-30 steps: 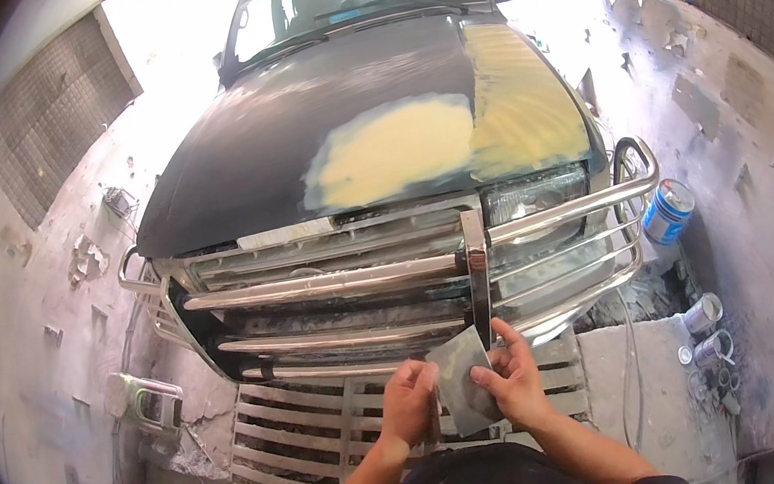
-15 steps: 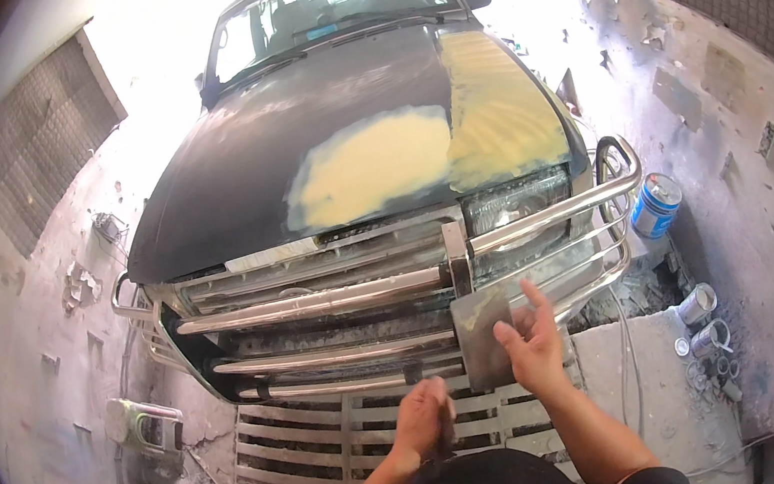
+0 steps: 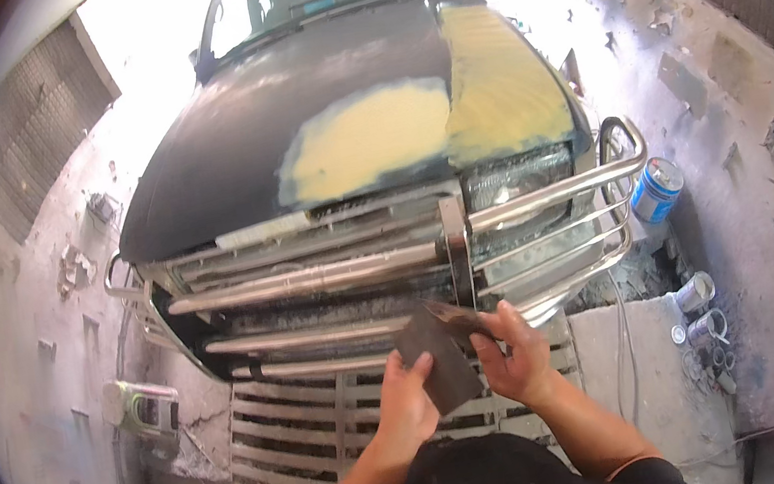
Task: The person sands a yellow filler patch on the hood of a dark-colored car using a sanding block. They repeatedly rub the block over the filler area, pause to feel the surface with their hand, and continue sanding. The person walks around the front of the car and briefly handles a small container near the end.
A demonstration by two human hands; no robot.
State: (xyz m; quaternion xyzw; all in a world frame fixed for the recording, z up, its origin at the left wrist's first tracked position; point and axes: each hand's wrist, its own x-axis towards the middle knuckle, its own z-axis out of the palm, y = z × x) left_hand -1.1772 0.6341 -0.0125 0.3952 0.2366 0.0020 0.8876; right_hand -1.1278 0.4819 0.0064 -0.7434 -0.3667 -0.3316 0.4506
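Note:
A dark grey sheet of sandpaper [image 3: 447,371] is between my two hands in front of the car's bumper bars. It looks folded, with one flap standing up on its right side. My left hand [image 3: 406,399] grips its left edge, thumb laid on the face. On the other side, my right hand [image 3: 520,355] pinches the upper right flap between thumb and fingers. Beyond them stands a dark car whose hood [image 3: 356,59] carries a pale yellow filler patch [image 3: 369,138] at the front and a wider yellow area [image 3: 503,82] along the right side.
Chrome bull bars [image 3: 322,278] cross the car's front. A slatted metal grate [image 3: 284,425] lies on the floor below. To the right are a blue can [image 3: 656,190], smaller tins [image 3: 695,291] and a cable [image 3: 625,356]. A green-grey box-shaped object [image 3: 145,407] is at the left.
My left hand has come up and taken hold of the sandpaper, which my right hand held alone. The sheet has moved left, turned, and now looks folded.

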